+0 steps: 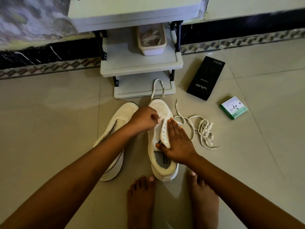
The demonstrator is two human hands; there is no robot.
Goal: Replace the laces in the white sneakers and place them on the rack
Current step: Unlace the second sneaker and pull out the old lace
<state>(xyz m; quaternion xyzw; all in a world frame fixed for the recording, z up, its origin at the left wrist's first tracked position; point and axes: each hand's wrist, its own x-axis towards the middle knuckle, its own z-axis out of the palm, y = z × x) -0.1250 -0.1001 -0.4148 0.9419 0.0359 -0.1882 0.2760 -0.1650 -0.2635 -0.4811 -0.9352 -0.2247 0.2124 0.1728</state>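
Rack (142, 66) top cut off by frame edge; tray (151, 40) contents blurred; green box (234, 107) print unreadable.

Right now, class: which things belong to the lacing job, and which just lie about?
Job: right sneaker, left sneaker, lace being threaded, loose lace, rack.
Lying about: black Vivo box, small green box, tub on rack.
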